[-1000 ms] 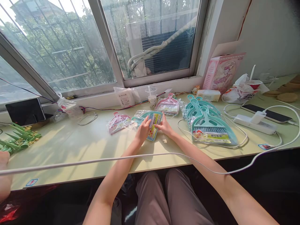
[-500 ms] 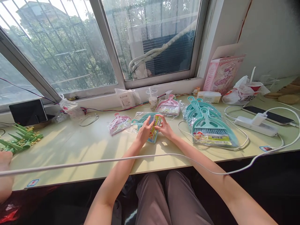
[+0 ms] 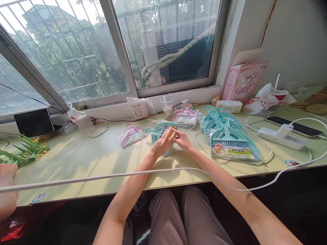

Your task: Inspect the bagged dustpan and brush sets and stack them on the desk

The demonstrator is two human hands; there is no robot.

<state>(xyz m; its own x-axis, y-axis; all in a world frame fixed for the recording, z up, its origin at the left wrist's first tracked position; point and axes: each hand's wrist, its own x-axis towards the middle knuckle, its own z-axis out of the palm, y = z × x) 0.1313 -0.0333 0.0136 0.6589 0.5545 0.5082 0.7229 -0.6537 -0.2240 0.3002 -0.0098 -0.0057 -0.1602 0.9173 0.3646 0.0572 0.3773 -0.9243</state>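
Note:
A teal dustpan-and-brush set in clear plastic lies on the table in front of me, its handle pointing left. My left hand rests over its printed label, fingers stretched and close together. At the label's right edge, my right hand has its fingers bent and pinched on the package. The two hands' fingertips meet near the label's top. To the left is a pink wrapped set, and behind my hands another pink set. Several teal sets lie stacked on the right.
A white cable crosses above my forearms. Behind stand a plastic cup, a bagged cup and a pink box. On the right are a power strip and phone. Another person's hand is at far left.
My left hand has slid up and right over the label, covering more of it. My right hand's fingers have drawn in beside the left fingertips. The view has shifted slightly.

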